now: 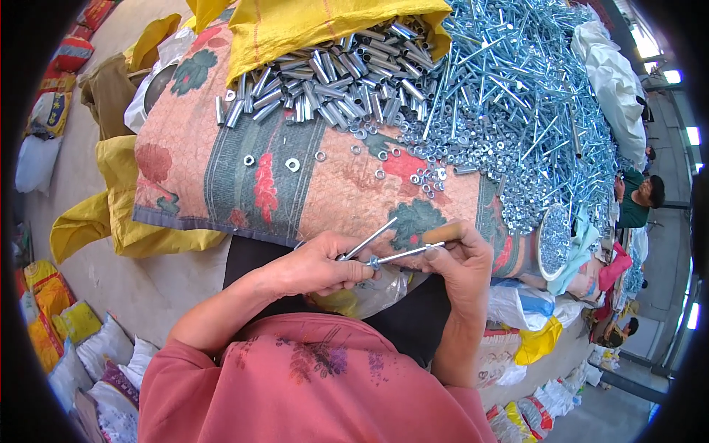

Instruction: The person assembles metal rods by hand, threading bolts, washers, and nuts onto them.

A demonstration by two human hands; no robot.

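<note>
In front of my body, my left hand point(321, 266) is closed around two thin metal rods. One rod point(382, 233) points up and away to the right, its far end free. The lower rod point(405, 255) runs across toward my right hand point(467, 267), with a small nut or washer point(374, 262) on it beside my left thumb. My right thumb and forefinger pinch the lower rod's far end. A brown finger cover point(441, 232) sits on a right finger. The rods' ends inside my left palm are hidden.
A flowered blanket point(340, 199) covers the work surface. On it lie metal tubes point(317, 88) by a yellow sack point(317, 29), nuts and washers point(480, 166), and a large heap of long bolts point(509, 66). An oval container point(543, 255) stands right; a person point(635, 199) is beyond.
</note>
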